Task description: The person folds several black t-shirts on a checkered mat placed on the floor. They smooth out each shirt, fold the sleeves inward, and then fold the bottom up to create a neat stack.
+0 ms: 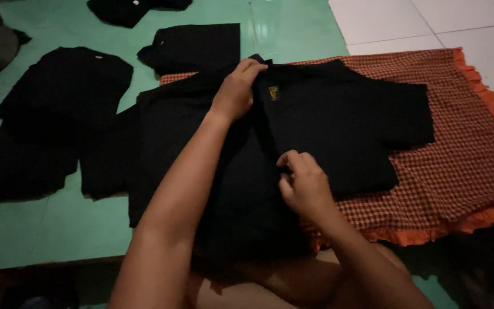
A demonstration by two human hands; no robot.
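Note:
A black shirt (pixel 338 123) with a small yellow emblem lies spread on an orange checked cloth (pixel 464 154). My left hand (pixel 237 90) presses on the shirt near its collar, fingers curled over the fabric beside the emblem. My right hand (pixel 301 183) pinches the shirt's fabric along a vertical fold line near its lower middle. The shirt's left half lies doubled over toward the middle.
Another black shirt (pixel 58 109) lies flat on the green floor (pixel 58 229) at the left. A folded black garment (pixel 195 46) sits behind, and a further one (pixel 127 8) at the top edge. White tiles (pixel 458 26) lie at the far right. My knees are below.

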